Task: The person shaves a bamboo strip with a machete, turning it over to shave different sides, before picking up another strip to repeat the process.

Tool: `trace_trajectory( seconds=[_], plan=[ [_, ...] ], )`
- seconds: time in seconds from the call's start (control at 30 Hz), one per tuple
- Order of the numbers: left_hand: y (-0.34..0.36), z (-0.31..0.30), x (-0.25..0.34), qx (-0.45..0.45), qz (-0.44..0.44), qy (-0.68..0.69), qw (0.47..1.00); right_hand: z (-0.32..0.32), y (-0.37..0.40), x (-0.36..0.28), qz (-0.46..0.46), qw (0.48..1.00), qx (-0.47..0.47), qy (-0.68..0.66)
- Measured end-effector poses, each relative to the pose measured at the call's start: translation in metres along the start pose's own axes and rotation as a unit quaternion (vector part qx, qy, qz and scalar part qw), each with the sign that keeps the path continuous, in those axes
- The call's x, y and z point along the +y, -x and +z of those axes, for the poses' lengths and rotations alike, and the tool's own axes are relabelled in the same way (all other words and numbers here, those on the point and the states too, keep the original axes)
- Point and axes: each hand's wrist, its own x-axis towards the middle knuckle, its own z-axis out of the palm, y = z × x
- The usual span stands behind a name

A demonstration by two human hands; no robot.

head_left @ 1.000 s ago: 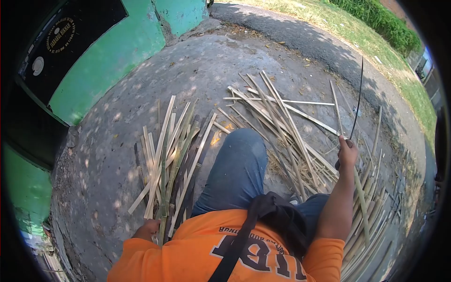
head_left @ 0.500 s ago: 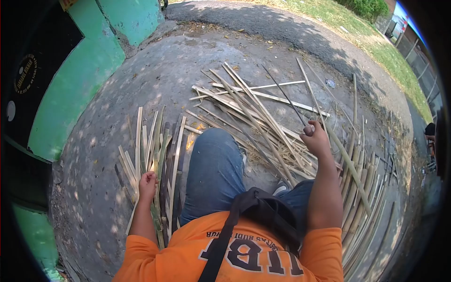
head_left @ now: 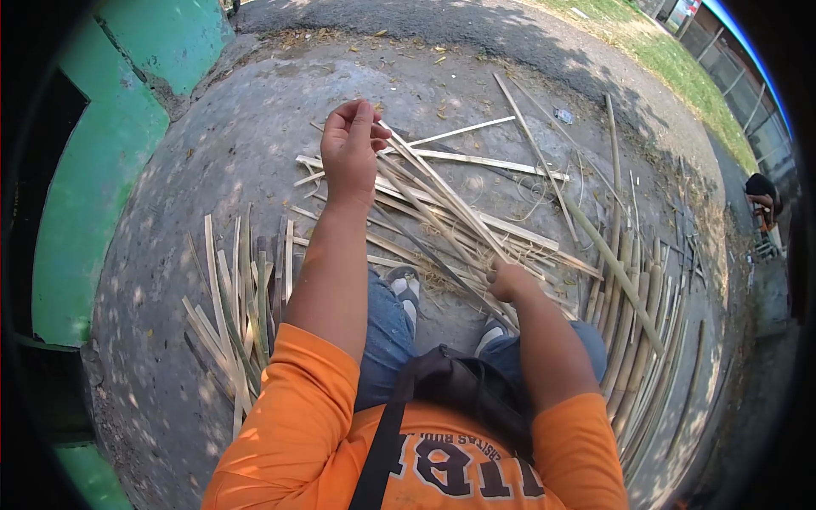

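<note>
My left hand (head_left: 350,153) is raised over the upper left end of the pile of pale split bamboo strips (head_left: 459,200). Its fingers are bent but somewhat apart, close to the strip ends, and no object shows between them. Lower down, my right hand (head_left: 510,280) is closed at the right part of the same pile. What it grips is hidden, and no knife can be made out clearly there. Thin curled shavings (head_left: 442,274) lie among the strips near my shoes.
More strips (head_left: 229,297) lie in a bundle at the left. Bamboo poles (head_left: 629,314) lie at the right, with a long green one (head_left: 612,263) across them. A green wall (head_left: 102,161) stands at the left. Another person (head_left: 762,200) is at the far right edge.
My left hand has left the left bundle and moved up and right to the pile. My right hand has come down and left; the long knife it held is no longer distinct. The view has shifted.
</note>
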Motion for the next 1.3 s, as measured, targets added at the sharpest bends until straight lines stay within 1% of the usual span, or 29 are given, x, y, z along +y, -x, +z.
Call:
trace_trajectory(
  seconds=[0.07,0.1,0.17,0.2,0.23,0.33,0.37,0.47,0.5,0.6,0.7,0.8,0.83,0.93,1.07,1.1,1.17,1.2,1.23,1.3],
  plan=[
    [0.0,0.0,-0.047,0.031,-0.044,-0.02,0.998,0.002,-0.007,0.005,0.029,0.999,0.02,-0.006],
    [0.004,0.001,-0.06,0.03,-0.07,-0.08,0.994,-0.001,-0.007,0.005,0.045,0.999,0.025,-0.008],
    [0.003,0.005,-0.087,-0.029,-0.045,-0.194,0.98,-0.004,-0.005,0.01,0.073,0.997,0.028,-0.005],
    [0.007,0.007,-0.091,-0.059,-0.033,-0.251,0.966,-0.007,-0.007,0.014,0.075,0.996,0.037,-0.019],
    [0.009,0.009,-0.092,-0.092,-0.026,-0.275,0.957,-0.007,-0.009,0.015,0.081,0.995,0.056,-0.021],
    [0.015,0.009,-0.083,-0.136,-0.057,-0.32,0.936,-0.015,-0.015,0.017,0.096,0.989,0.107,-0.042],
    [0.017,0.008,-0.077,-0.14,-0.045,-0.333,0.932,-0.015,-0.016,0.018,0.103,0.986,0.121,-0.052],
    [0.018,0.006,-0.058,-0.133,-0.025,-0.35,0.927,-0.015,-0.017,0.021,0.129,0.972,0.182,-0.079],
    [0.016,0.002,-0.057,-0.129,-0.02,-0.328,0.936,-0.015,-0.018,0.022,0.128,0.967,0.207,-0.078],
    [0.008,-0.003,-0.051,-0.082,-0.045,-0.291,0.952,-0.02,-0.021,0.02,0.162,0.95,0.249,-0.096],
    [0.005,-0.004,-0.045,-0.05,-0.047,-0.244,0.967,-0.031,-0.018,0.015,0.151,0.945,0.272,-0.102],
    [0.002,-0.002,-0.042,-0.034,-0.065,-0.202,0.977,-0.039,-0.021,0.005,0.1,0.96,0.253,-0.07],
    [0.001,-0.002,-0.044,-0.03,-0.066,-0.194,0.978,-0.047,-0.02,-0.007,0.113,0.964,0.232,-0.058],
    [0.001,-0.005,-0.042,-0.027,-0.07,-0.19,0.979,-0.045,-0.051,-0.013,0.049,0.978,0.202,-0.018],
    [0.001,-0.006,-0.035,-0.018,-0.077,-0.165,0.983,-0.052,-0.089,-0.03,0.041,0.982,0.182,-0.008],
    [0.0,-0.006,-0.033,-0.011,-0.081,-0.165,0.983,-0.056,-0.096,-0.035,0.046,0.98,0.195,-0.004],
    [-0.002,-0.003,-0.031,0.001,-0.092,-0.167,0.982,-0.069,-0.109,-0.039,0.016,0.983,0.184,0.016],
    [-0.002,-0.002,-0.031,-0.003,-0.092,-0.169,0.981,-0.074,-0.115,-0.041,0.002,0.984,0.176,0.024],
    [-0.004,-0.001,-0.032,-0.007,-0.092,-0.171,0.981,-0.081,-0.128,-0.042,0.026,0.989,0.142,0.042],
    [-0.005,0.0,-0.033,-0.011,-0.092,-0.177,0.98,-0.088,-0.146,-0.038,0.016,0.99,0.123,0.068]
  ],
)
